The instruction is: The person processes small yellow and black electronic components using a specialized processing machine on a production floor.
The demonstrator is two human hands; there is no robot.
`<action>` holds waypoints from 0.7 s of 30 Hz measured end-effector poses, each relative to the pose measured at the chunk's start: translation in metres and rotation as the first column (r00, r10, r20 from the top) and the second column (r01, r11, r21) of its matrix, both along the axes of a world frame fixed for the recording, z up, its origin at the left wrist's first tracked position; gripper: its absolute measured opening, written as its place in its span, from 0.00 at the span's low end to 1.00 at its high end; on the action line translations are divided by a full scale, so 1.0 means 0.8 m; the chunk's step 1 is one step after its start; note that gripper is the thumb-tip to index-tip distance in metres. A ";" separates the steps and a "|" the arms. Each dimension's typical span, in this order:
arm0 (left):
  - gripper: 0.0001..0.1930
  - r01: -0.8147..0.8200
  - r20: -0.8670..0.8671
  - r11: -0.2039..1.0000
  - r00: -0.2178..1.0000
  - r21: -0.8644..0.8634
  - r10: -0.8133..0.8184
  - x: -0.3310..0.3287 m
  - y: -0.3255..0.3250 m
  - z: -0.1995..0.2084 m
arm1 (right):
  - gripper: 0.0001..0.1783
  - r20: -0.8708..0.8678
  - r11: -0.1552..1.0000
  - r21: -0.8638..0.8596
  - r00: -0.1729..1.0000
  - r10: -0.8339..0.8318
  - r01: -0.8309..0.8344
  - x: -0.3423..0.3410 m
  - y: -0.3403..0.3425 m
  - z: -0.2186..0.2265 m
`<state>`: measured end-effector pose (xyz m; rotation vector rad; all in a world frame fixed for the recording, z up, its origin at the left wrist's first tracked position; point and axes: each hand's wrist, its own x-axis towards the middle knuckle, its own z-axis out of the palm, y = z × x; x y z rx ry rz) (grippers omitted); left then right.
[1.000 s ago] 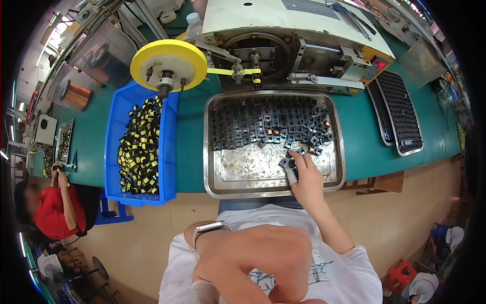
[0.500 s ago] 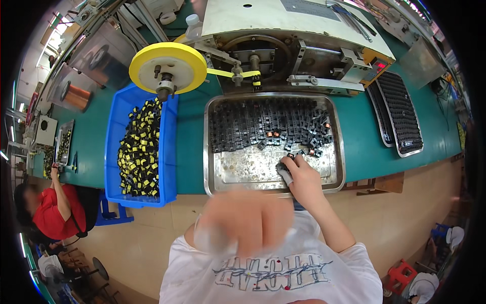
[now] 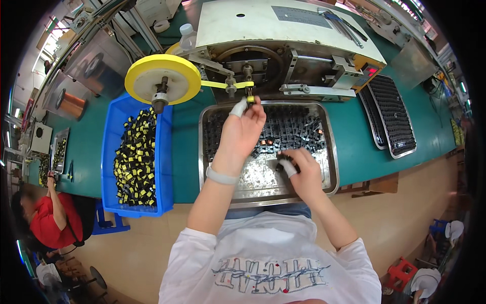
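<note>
My left hand (image 3: pixel 242 126) reaches up to the spindle of the tape-winding machine (image 3: pixel 304 71). Its fingertips, thumb wrapped in white, close on a small black bobbin with yellow tape (image 3: pixel 250 100). Yellow tape runs to this spot from a large yellow tape roll (image 3: pixel 164 78) on the left. Above the front part of the metal tray (image 3: pixel 268 199), my right hand (image 3: pixel 305 175) has its fingers curled round one or more small black bobbins (image 3: pixel 281 163); how many is hidden. Rows of black bobbins (image 3: pixel 293 124) fill the tray's far part, a few showing copper.
A blue bin (image 3: pixel 165 167) of yellow-taped bobbins stands left of the tray. Two trays of black parts (image 3: pixel 392 116) lie on the right. Hex keys (image 3: pixel 340 25) rest on the machine. At far left, a person in red (image 3: pixel 55 218) works at the same table.
My left hand has gone from near my chest, where it was blurred, up to the machine spindle and onto the taped bobbin. My right hand stays over the tray's front, fingers shifted slightly.
</note>
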<state>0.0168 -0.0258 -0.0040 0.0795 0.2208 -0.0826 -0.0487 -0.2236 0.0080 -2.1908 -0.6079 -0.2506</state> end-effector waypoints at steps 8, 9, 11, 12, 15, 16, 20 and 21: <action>0.05 -0.181 -0.172 0.904 0.949 0.386 0.264 -0.040 0.002 -0.018 | 0.18 0.252 0.988 0.149 0.968 -0.009 -0.029 0.077 0.073 0.023; 0.06 -0.200 -0.152 0.894 0.948 0.400 0.280 -0.040 0.001 -0.019 | 0.20 0.248 0.981 0.192 0.968 -0.019 -0.030 0.085 0.082 0.016; 0.06 -0.218 -0.126 0.877 0.946 0.429 0.297 -0.038 0.001 -0.017 | 0.21 0.266 0.985 0.172 0.964 -0.030 -0.017 0.095 0.090 0.014; 0.06 -0.231 -0.107 0.861 0.945 0.454 0.310 -0.038 0.001 -0.017 | 0.21 0.277 0.989 0.148 0.960 -0.043 0.001 0.099 0.093 0.012; 0.06 -0.198 -0.143 0.879 0.948 0.434 0.284 -0.039 0.004 -0.022 | 0.24 0.320 0.994 0.112 0.946 -0.048 0.013 0.106 0.095 0.005; 0.06 -0.165 -0.181 0.897 0.949 0.410 0.257 -0.040 0.004 -0.023 | 0.24 0.335 0.996 0.081 0.941 -0.049 0.023 0.107 0.095 0.003; 0.06 -0.153 -0.177 0.902 0.954 0.404 0.242 -0.040 0.003 -0.022 | 0.25 0.411 0.994 0.104 0.909 -0.064 0.024 0.112 0.101 -0.003; 0.06 -0.152 -0.179 0.902 0.954 0.405 0.241 -0.040 0.003 -0.022 | 0.25 0.428 0.994 0.102 0.901 -0.073 0.032 0.112 0.102 -0.004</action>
